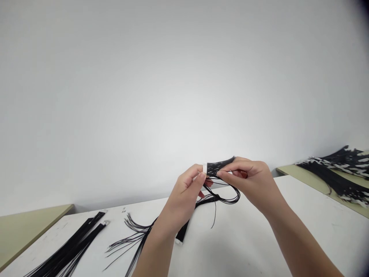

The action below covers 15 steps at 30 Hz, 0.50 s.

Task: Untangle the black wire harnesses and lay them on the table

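Note:
A white connector (205, 168) with a fan of black wires (215, 168) is held up above the table. My left hand (187, 188) pinches the connector between thumb and fingers. From the right, my right hand (249, 179) pinches at the black wires, thumb and forefinger together. Below the hands hangs a loop of black wire (238, 198), with one loose end pointing down. More black cable runs behind my left hand to a second white connector (178, 242) on the table.
The white table (239, 246) bears loose wire ends (135, 234) beside my left forearm and black cable bundles (75, 244) at the left. Several black cables with white ends (337, 181) lie on a greenish surface (291, 172) at the right. A pale wall stands behind.

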Motion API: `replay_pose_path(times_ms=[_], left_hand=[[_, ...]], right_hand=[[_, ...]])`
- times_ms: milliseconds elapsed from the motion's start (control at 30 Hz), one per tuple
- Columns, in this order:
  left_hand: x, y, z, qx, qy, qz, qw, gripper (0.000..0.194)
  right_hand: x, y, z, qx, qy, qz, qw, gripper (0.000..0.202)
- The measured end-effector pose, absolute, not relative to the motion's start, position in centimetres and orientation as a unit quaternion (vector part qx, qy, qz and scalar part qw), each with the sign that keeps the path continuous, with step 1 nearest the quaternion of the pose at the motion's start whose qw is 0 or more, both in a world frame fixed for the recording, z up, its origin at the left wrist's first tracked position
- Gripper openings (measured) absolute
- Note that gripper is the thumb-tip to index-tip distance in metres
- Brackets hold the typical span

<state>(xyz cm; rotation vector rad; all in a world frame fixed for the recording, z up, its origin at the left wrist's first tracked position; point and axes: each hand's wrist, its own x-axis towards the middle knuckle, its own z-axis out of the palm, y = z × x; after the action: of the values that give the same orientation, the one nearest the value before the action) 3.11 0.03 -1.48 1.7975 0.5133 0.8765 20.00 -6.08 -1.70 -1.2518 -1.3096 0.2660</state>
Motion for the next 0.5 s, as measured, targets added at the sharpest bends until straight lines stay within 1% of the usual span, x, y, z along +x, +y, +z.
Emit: replay_pose_path(times_ms=[133,200,267,333,400,500], left_hand=[[3.2,0.2,-1.5,0.731,0.211,0.365,0.536,0.029],[3.2,0.4,-1.5,0.694,0.211,0.377,0.576,0.027],[3.1,0.6,-1.3,0.635,0.205,0.405,0.625,0.026],[2.9,0.8,-1.1,0.574,0.196,0.439,0.663,0.025],[2.7,0.9,-0.8,0.526,0.193,0.465,0.685,0.021],[2.4,1.1,-0.6,0.48,0.196,0.487,0.703,0.017]], right_hand=[[20.2,-5.8,-1.8,-0.517,-0.56,0.143,0.632,0.016],[20.6,-5.7,-1.9,-0.49,-0.554,0.139,0.658,0.018],[21.2,-5.9,-1.9,-0.481,-0.531,0.118,0.687,0.025],[21.9,-6.3,-2.0,-0.507,-0.516,0.097,0.684,0.031],[22.4,-6.7,-2.1,-0.547,-0.555,0.121,0.615,0.033],[22.6,-7.1,-2.3,-0.56,-0.659,0.23,0.447,0.035]])
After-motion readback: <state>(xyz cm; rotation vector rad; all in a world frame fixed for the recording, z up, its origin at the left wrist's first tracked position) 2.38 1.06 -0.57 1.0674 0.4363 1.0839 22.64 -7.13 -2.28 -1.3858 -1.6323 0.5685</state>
